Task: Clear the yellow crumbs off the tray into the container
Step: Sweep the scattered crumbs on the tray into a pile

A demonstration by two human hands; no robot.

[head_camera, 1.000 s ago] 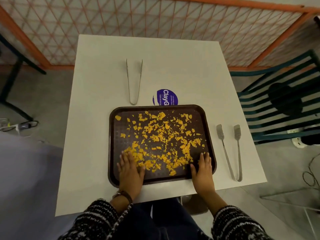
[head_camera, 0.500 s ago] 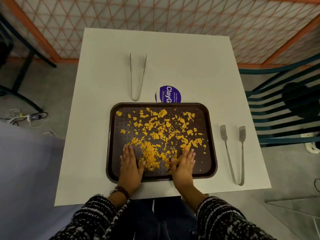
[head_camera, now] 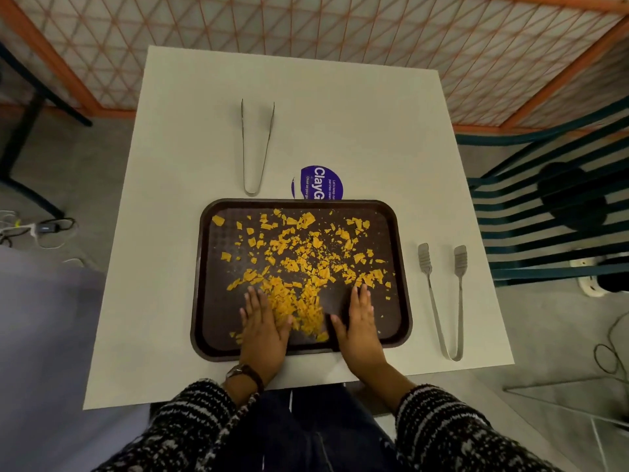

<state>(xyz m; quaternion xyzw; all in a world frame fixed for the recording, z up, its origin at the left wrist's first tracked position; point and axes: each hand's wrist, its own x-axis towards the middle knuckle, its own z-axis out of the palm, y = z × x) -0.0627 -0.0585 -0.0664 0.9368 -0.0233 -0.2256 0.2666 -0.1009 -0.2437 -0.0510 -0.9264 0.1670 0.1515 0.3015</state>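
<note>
A dark brown tray (head_camera: 400, 267) lies on the white table (head_camera: 340, 114), strewn with yellow crumbs (head_camera: 306, 260). A thicker heap of crumbs (head_camera: 303, 311) sits near the tray's front edge between my hands. My left hand (head_camera: 263, 327) lies flat on the tray, palm down, fingers spread, touching the heap's left side. My right hand (head_camera: 357, 323) lies flat to the heap's right, fingers together pointing away from me, holding nothing. No container is in view.
Slim metal tongs (head_camera: 257, 148) lie behind the tray at the left. Wider tongs (head_camera: 446, 301) lie right of the tray. A purple round sticker (head_camera: 321, 182) peeks from behind the tray. A teal slatted chair (head_camera: 551, 206) stands at the right, an orange lattice fence behind.
My right hand swept from the tray's right edge towards the middle, pushing crumbs into a heap near the front, then drew slightly back right. My left hand stayed in place.
</note>
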